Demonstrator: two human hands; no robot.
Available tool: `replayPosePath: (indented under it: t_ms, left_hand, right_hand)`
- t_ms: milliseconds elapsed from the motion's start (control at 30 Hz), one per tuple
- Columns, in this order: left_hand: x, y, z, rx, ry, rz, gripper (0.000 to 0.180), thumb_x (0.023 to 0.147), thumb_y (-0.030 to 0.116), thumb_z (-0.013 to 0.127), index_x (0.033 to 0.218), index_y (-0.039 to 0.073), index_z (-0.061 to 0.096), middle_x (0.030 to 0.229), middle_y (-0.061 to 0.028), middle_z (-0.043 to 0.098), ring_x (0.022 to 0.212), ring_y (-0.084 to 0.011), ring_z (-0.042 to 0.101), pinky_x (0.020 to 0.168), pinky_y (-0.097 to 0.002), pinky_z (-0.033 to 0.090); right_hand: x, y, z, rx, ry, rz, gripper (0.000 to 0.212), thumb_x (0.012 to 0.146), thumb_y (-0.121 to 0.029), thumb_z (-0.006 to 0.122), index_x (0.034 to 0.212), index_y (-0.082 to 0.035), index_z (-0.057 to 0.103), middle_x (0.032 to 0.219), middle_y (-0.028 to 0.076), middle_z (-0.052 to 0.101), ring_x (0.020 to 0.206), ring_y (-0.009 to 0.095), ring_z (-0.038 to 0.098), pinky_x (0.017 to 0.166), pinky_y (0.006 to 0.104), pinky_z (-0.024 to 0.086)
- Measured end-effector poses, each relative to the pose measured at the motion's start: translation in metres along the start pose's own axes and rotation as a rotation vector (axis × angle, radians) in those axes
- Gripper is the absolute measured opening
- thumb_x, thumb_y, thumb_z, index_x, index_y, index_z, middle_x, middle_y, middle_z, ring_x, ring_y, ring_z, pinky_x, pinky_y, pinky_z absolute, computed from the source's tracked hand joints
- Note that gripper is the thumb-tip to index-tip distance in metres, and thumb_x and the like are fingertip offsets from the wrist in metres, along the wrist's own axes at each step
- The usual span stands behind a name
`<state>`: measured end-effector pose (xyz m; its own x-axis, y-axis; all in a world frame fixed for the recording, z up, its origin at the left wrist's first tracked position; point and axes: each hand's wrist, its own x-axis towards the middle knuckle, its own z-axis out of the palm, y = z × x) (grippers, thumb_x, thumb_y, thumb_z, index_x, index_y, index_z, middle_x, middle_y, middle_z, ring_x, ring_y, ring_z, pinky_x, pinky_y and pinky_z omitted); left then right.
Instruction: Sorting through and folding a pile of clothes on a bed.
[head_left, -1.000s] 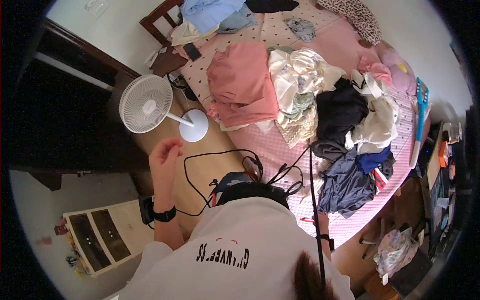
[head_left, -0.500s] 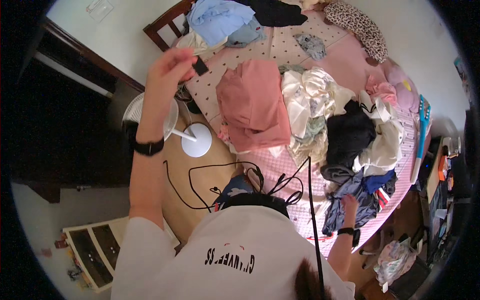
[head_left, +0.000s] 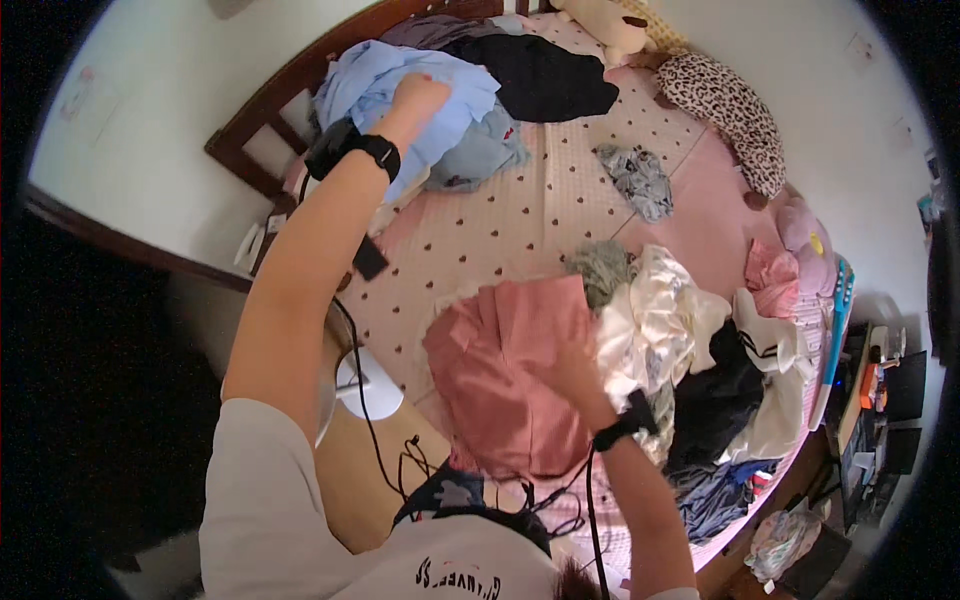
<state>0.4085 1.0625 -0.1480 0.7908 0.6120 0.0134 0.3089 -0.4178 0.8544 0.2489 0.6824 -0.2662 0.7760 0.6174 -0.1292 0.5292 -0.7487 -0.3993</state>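
My left hand [head_left: 423,98] reaches to the far left of the bed and lies over a light blue garment [head_left: 460,88]. Its fingers are mostly hidden, so I cannot see whether they grip the cloth. My right hand [head_left: 572,368] is on the dusty pink garment [head_left: 500,390], which is spread in front of me. Motion smears the fingers there. Beyond the light blue cloth is a black garment [head_left: 540,80], and a grey-blue one [head_left: 480,150] lies just below it. Cream satin clothing [head_left: 655,310] borders the pink garment on its right.
A small black flat object [head_left: 370,258] rests at the bed's left edge, above a white fan base [head_left: 370,385]. Black cables [head_left: 375,430] hang before me. More dark clothes [head_left: 715,420], a leopard-print cushion [head_left: 725,115] and a blue-and-white stick-like object [head_left: 838,320] are at right.
My left hand has moved from near the black flat object to the light blue garment. My right hand has left the dark clothes for the pink garment. The view has shifted toward the bed's far end.
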Motion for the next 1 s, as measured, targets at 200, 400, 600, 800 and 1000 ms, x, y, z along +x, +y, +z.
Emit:
replayPosePath:
  t_ms: [200, 400, 600, 800, 1000]
  left_hand:
    - [0.1, -0.075, 0.053, 0.028, 0.163, 0.0, 0.05, 0.06, 0.016, 0.058, 0.104, -0.004, 0.05, 0.084, -0.0179, 0.059, 0.078, -0.0286, 0.057, 0.068, -0.0339, 0.045]
    - [0.18, -0.091, 0.103, 0.096, 0.114, 0.172, 0.059, 0.06, 0.023, 0.064, 0.113, 0.003, 0.047, 0.106, -0.0225, 0.052, 0.1, -0.0307, 0.049, 0.084, -0.0345, 0.039]
    - [0.272, -0.117, 0.133, 0.63, 0.505, 0.513, 0.056, 0.062, 0.034, 0.068, 0.111, 0.012, 0.052, 0.109, -0.0173, 0.051, 0.103, -0.0287, 0.047, 0.086, -0.0378, 0.038]
    - [0.269, -0.078, 0.132, 0.877, 0.037, 0.381, 0.052, 0.07, 0.039, 0.059, 0.108, 0.005, 0.054, 0.122, -0.0185, 0.042, 0.119, -0.0317, 0.029, 0.097, -0.0394, 0.027]
    - [0.211, -0.118, 0.189, 0.054, -0.036, 0.702, 0.024, 0.061, 0.025, 0.07, 0.076, 0.007, 0.064, 0.081, -0.0123, 0.055, 0.08, -0.0278, 0.054, 0.07, -0.0344, 0.043]
  right_hand:
    - [0.043, -0.048, 0.067, 0.049, -0.049, -0.25, 0.064, 0.072, -0.04, 0.054, 0.128, -0.016, 0.033, 0.133, 0.019, 0.024, 0.121, 0.037, 0.023, 0.095, 0.0524, 0.022]
    - [0.053, -0.022, 0.118, 0.24, -0.076, -0.239, 0.058, 0.07, -0.038, 0.055, 0.121, -0.014, 0.041, 0.129, 0.02, 0.031, 0.116, 0.038, 0.031, 0.092, 0.0517, 0.026]
    - [0.064, -0.014, 0.135, 0.325, -0.142, -0.293, 0.052, 0.069, -0.037, 0.057, 0.112, -0.01, 0.051, 0.127, 0.02, 0.035, 0.117, 0.035, 0.033, 0.095, 0.0449, 0.028]
    - [0.064, -0.009, 0.139, 0.385, -0.184, -0.222, 0.05, 0.07, -0.036, 0.056, 0.113, -0.01, 0.051, 0.127, 0.021, 0.035, 0.117, 0.032, 0.035, 0.094, 0.0445, 0.029]
    - [0.065, -0.012, 0.138, 0.338, -0.127, -0.24, 0.053, 0.067, -0.035, 0.059, 0.113, -0.01, 0.051, 0.126, 0.023, 0.035, 0.114, 0.036, 0.036, 0.093, 0.0449, 0.03]
